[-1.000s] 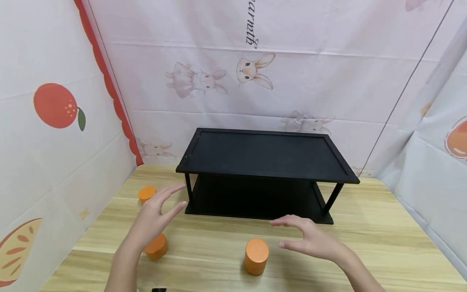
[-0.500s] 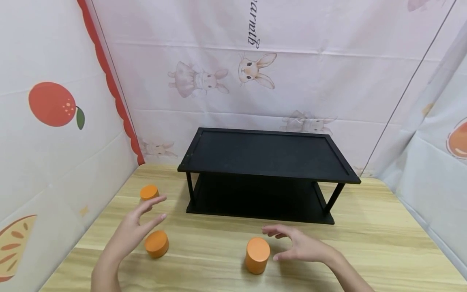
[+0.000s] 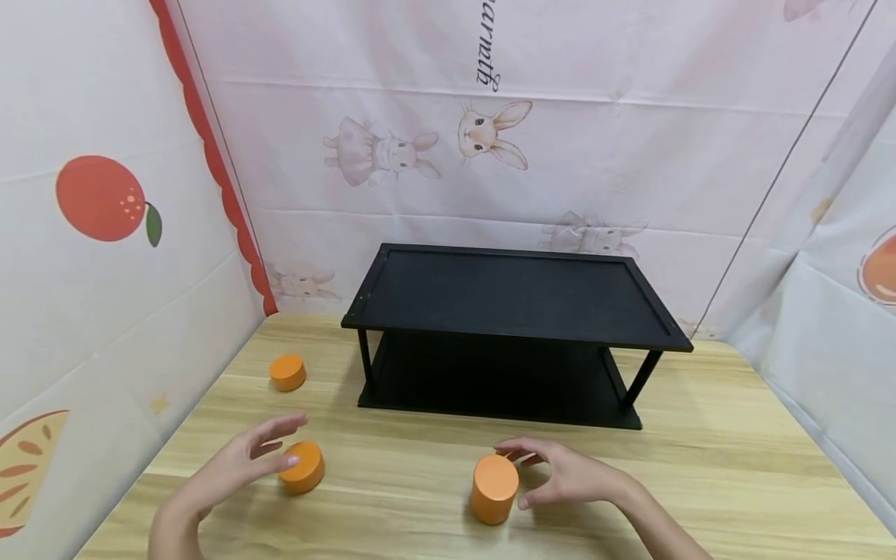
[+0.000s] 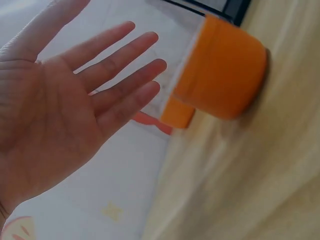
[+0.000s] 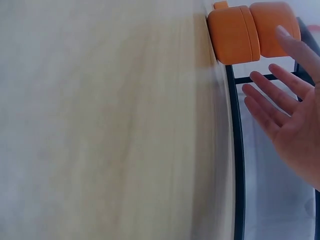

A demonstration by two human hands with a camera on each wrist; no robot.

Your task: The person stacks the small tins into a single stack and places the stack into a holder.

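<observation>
In the head view my left hand (image 3: 227,470) hovers beside a short orange round container (image 3: 304,471), its thumb tip overlapping the top. The left wrist view shows that hand with relaxed, extended fingers and a bare palm, apart from the orange container (image 4: 225,70). My right hand (image 3: 563,472) curves loosely around the right side of a taller orange stack (image 3: 493,494), fingertips right at its far edge. From the right wrist, the stack reads as a lower container (image 5: 231,37) with another (image 5: 274,30) on top, and the palm is bare.
A third short orange container (image 3: 288,373) stands at the back left of the wooden table (image 3: 392,490). Behind the hands is a black two-tier rack (image 3: 511,295) with corner posts. Printed cloth (image 3: 420,70) walls in the back and both sides.
My left hand has moved down and left from near the rack to the nearer short container, uncovering the far one. My right hand has moved left and slightly down, up to the stack.
</observation>
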